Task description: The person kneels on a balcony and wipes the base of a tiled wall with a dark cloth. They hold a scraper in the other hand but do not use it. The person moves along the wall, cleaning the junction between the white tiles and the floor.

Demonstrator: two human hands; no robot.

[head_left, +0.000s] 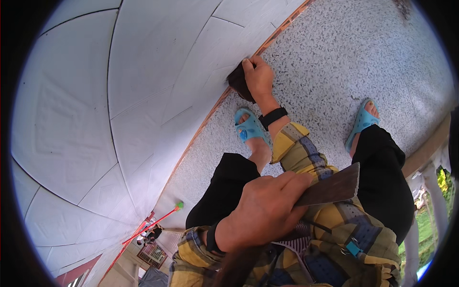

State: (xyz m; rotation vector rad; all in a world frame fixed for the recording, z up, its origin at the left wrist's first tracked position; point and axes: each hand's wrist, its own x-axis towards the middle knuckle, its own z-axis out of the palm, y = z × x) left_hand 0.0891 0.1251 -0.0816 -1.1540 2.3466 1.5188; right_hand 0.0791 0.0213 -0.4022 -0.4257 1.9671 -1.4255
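One large white wall (pixel 148 52), crossed by dark joints, takes up the left half of the frame. Speckled grey floor (pixel 325 67) spreads over the upper right and tapers toward the lower centre, and a thin reddish-brown strip (pixel 281 28) marks the line where the two meet. A yellow, blue and grey plaid shirt (pixel 368 229) fills the bottom centre, with black trousers (pixel 385 172) on either side above it. At the lower left, a red pole (pixel 153 222) with a green tip slants up. Two light-blue slippers (pixel 248 128) stand on the floor, one at the centre, one at the right.

The left hand (pixel 263 210), lower centre, is clenched around a dark brown plate (pixel 330 186), whose flat, squared end points to the right, over the shirt. The right hand (pixel 260 79), upper centre, grips a dark brown piece (pixel 240 83) between thumb and curled fingers, beside the strip at the wall's foot; whether the piece touches the wall, I cannot tell. A black wristband (pixel 275 115) circles the right wrist.
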